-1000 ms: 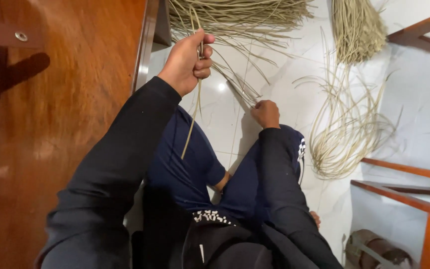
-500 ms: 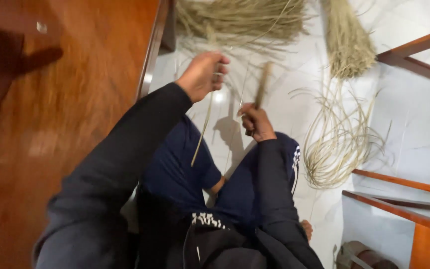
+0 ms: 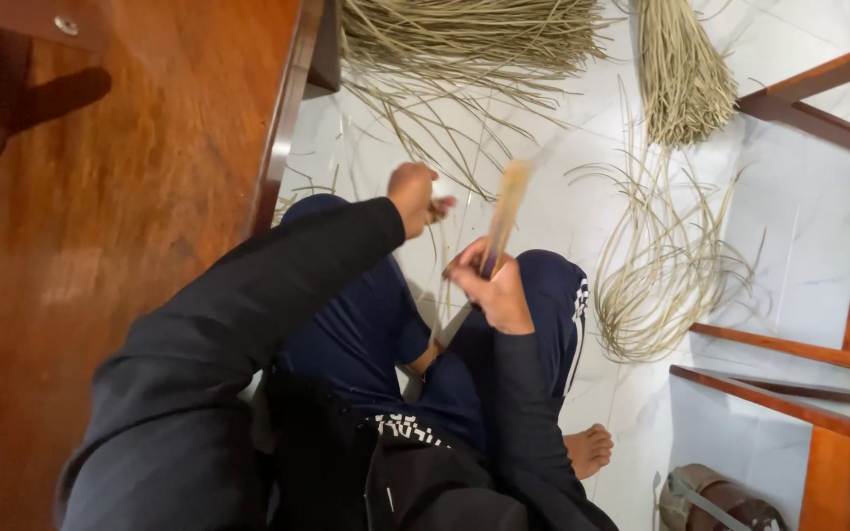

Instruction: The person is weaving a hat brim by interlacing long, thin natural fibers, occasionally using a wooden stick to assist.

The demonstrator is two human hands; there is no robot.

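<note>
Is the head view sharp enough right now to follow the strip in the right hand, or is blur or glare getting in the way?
Head view: the pale strip in the right hand is motion-blurred toward its upper end; the left hand is slightly soft too. The loose fibre coil and wooden panel stay sharp. White floor tiles are bright, without hiding glare; a dark shadow crosses the panel's top left.

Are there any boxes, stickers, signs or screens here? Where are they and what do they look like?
No boxes, signs or screens show.
White printed band: across the dark clothing at the waist, a short row of small white marks.
White side stripe: down the blue trouser leg, thin white lines with a small patch at the top.
Brown round container: bottom right on the white floor, with a grey strap across it; no label can be made out.
</note>
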